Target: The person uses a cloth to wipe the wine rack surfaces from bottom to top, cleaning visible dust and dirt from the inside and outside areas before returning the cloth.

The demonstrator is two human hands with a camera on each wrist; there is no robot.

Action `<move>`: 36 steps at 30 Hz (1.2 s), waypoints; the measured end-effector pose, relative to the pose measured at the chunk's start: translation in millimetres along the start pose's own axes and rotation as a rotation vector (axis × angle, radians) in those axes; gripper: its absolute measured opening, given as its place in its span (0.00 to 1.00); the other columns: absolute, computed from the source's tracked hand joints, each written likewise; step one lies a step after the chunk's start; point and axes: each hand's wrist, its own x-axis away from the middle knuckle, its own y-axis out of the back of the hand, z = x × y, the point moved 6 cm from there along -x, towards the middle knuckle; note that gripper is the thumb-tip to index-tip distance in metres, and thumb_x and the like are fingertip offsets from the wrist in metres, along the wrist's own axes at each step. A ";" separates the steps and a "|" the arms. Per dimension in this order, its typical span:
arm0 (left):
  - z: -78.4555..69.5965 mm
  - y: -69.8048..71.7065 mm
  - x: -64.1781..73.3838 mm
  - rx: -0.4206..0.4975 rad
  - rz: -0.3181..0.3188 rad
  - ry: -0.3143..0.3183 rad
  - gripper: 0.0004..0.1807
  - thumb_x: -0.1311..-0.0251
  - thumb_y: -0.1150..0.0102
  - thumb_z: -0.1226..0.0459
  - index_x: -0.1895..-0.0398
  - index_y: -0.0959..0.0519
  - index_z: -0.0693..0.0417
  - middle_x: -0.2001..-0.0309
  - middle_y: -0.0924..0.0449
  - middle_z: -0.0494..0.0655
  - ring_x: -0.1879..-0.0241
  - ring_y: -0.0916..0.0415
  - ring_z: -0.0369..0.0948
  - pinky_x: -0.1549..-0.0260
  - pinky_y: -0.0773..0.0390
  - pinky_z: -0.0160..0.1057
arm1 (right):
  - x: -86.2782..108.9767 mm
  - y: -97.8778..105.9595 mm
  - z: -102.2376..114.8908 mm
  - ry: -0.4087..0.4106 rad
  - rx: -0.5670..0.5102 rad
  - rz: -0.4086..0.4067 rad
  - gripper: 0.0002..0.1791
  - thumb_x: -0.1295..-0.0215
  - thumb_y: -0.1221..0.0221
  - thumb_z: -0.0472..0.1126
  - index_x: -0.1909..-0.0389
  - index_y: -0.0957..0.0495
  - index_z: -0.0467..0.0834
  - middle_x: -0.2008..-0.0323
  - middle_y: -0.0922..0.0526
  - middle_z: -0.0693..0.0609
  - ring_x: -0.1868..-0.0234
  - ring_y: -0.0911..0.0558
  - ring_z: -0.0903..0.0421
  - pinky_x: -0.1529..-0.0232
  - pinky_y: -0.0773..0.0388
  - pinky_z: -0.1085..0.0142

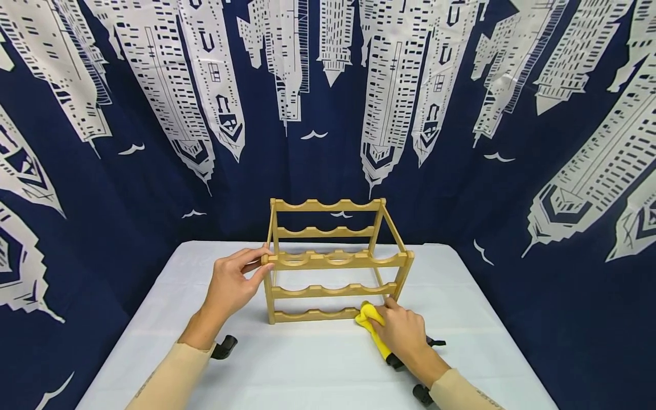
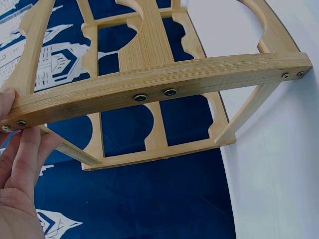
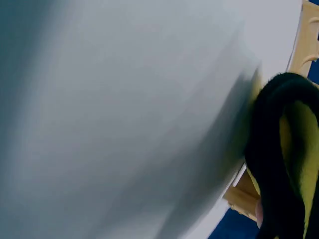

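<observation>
A light wooden rack (image 1: 328,292) with scalloped rails stands on the table in the head view. At its front left upper corner, my left hand (image 1: 233,287) holds the frame between thumb and fingers. The left wrist view shows these fingers (image 2: 26,162) around the end of a side bar (image 2: 114,92) with metal screws. My right hand (image 1: 405,333) grips a bunched yellow cloth (image 1: 377,337) with a black edge, against the right end of the bottom front rail. In the right wrist view the cloth's black edge (image 3: 271,144) loops close to the camera.
The rack stands on a white-covered table (image 1: 287,364). Behind it and at both sides hangs a navy curtain (image 1: 318,171) printed with white buildings. Black wrist-worn pieces show beside the left forearm (image 1: 174,373) and the right forearm (image 1: 461,393).
</observation>
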 end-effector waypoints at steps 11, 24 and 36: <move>1.1 2.9 -2.4 -0.010 -0.006 -0.009 0.17 0.36 0.17 0.78 0.45 0.06 0.63 0.51 0.02 0.54 0.50 0.02 0.54 0.47 0.06 0.34 | 6.0 10.9 -1.1 0.183 0.177 -0.198 0.29 0.55 0.06 0.48 0.54 0.06 0.43 0.56 0.08 0.50 0.79 0.15 0.48 0.82 0.19 0.55; 3.9 -0.9 -4.2 -0.005 -0.003 0.027 0.18 0.34 0.17 0.76 0.43 0.06 0.59 0.48 0.02 0.53 0.47 0.02 0.52 0.45 0.07 0.32 | 0.9 8.7 3.3 0.039 0.037 -0.140 0.22 0.47 0.08 0.46 0.53 0.05 0.46 0.60 0.07 0.45 0.80 0.16 0.44 0.83 0.20 0.50; 3.0 -1.4 2.1 -0.006 -0.007 0.045 0.17 0.33 0.17 0.74 0.43 0.06 0.58 0.47 0.02 0.53 0.46 0.02 0.52 0.45 0.09 0.25 | -13.5 3.5 28.7 -0.048 -0.199 0.084 0.14 0.33 0.15 0.49 0.51 0.03 0.51 0.64 0.13 0.54 0.73 0.15 0.53 0.77 0.19 0.55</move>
